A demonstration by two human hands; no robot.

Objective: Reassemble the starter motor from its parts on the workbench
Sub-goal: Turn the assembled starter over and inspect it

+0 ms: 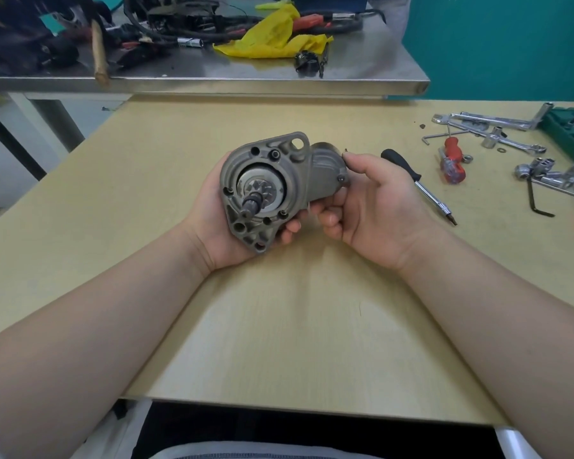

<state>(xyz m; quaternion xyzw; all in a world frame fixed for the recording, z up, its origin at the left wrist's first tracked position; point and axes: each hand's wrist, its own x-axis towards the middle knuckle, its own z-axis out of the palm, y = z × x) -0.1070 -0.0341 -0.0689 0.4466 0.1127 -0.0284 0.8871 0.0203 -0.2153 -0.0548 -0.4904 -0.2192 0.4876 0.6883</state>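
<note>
Starter motor [269,187] is held up above the pale wooden workbench [279,326], near its middle, with the drive-end housing and pinion gear [260,193] turned toward the camera and the shaft pointing down and left. The left hand [219,220] cradles it from below and from the left, palm up, its fingers curled round the underside of the mounting flange so that their tips show at the lower right edge of the housing. The right hand [371,200] is at the motor's right side, palm facing the camera, its lower fingers curled in against the housing and its thumb and forefinger pinched together by the solenoid side; whether they hold a small screw there is too small to tell. Both forearms reach in from the bottom corners. Just right of the right hand a black-handled screwdriver [418,185] lies on the bench, with wrenches and sockets [497,127] and a red-handled screwdriver [451,160] farther right.
</note>
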